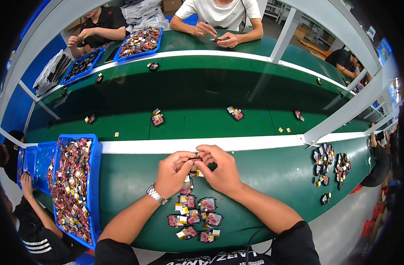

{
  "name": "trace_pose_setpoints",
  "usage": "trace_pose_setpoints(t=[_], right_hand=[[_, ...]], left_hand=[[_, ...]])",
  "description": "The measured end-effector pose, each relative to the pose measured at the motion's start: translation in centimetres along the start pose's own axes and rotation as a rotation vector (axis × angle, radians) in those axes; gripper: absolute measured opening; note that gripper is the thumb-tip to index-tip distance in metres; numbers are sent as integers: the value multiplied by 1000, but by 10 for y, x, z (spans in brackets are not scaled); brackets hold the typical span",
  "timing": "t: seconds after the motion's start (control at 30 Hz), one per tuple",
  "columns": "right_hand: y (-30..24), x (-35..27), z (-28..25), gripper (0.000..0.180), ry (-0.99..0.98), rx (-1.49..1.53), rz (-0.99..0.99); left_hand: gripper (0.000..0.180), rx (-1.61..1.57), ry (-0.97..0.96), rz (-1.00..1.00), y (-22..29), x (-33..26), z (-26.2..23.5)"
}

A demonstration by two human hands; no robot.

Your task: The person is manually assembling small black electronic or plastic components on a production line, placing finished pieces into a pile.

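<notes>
My left hand point(171, 176), with a metal watch point(156, 193) on its wrist, and my right hand point(223, 173) meet above the green bench. Thumbs and fingertips of both pinch a small black-framed circuit board point(195, 159), mostly hidden by the fingers. A white and yellow piece point(195, 173) shows just below the thumbs; whether it is joined to the board I cannot tell. Between my forearms lie several similar assemblies point(193, 216), each a red board in a black frame, many with a white and yellow battery-like part.
A blue tray point(96, 176) heaped with red boards stands at left. More assemblies point(323, 163) lie in clusters at right. Past the white rail point(202, 146), a green conveyor point(193, 121) carries spaced assemblies. Co-workers sit opposite and at left; grey posts point(286, 35) frame the bench.
</notes>
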State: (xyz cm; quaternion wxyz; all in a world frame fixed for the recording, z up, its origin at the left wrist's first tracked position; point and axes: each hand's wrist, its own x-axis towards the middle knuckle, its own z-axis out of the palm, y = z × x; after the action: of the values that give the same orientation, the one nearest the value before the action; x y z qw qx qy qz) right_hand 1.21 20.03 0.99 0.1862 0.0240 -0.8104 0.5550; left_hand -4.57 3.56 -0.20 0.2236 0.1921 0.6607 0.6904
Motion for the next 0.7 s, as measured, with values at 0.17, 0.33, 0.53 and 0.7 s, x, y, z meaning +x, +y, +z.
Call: trace_pose_setpoints(t=[0.17, 0.33, 0.53, 0.7], right_hand=[[9, 11, -7, 20, -100, 51, 17], [39, 72, -21, 9, 109, 96, 239], [62, 94, -29, 19, 224, -421, -15], [61, 80, -81, 42, 385, -832, -73]], left_hand=[[26, -68, 14, 28, -3, 1, -1], [28, -200, 41, 44, -2, 4, -5], [25, -126, -61, 42, -7, 3, -5], [22, -131, -51, 71, -6, 1, -12]])
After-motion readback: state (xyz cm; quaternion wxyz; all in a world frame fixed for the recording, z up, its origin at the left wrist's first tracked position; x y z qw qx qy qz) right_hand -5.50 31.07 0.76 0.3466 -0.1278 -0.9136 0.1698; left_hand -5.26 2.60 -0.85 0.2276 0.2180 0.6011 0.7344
